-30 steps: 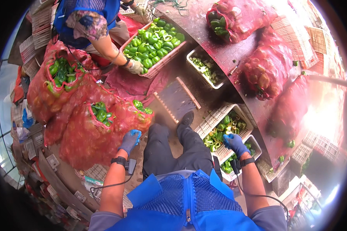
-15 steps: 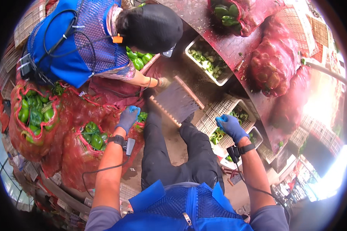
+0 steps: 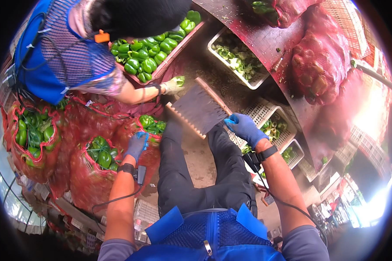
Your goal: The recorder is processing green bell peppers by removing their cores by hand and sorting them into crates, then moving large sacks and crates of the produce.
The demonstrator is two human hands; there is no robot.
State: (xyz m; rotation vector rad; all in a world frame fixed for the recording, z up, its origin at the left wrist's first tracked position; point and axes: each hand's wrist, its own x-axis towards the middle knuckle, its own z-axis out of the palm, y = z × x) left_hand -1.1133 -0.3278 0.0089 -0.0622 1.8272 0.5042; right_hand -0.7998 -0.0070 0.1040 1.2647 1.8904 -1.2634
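Note:
My left hand [image 3: 137, 145], in a blue-grey glove, has its fingers curled in beside the red mesh sacks [image 3: 85, 169]. Nothing shows in it. My right hand [image 3: 247, 128], gloved the same, reaches inward with fingers stretched. Its fingertips are close to the end of a low stool [image 3: 200, 108] with wooden bars and a dark fabric seat; whether they touch it I cannot tell. Green bell peppers [image 3: 103, 153] show in the open mouth of a sack left of my left hand. More peppers [image 3: 151, 125] fill another mouth just above it.
A co-worker in blue bends over a crate of green peppers [image 3: 146, 54]; their gloved hand [image 3: 174, 85] holds a green piece. White crates [image 3: 259, 82] with green trimmings stand at the right, below a reddish table [image 3: 265, 48] bearing full mesh sacks [image 3: 320, 61].
My right hand has moved inward toward the stool. My left hand has dropped lower. The co-worker has shifted left, uncovering the pepper crate.

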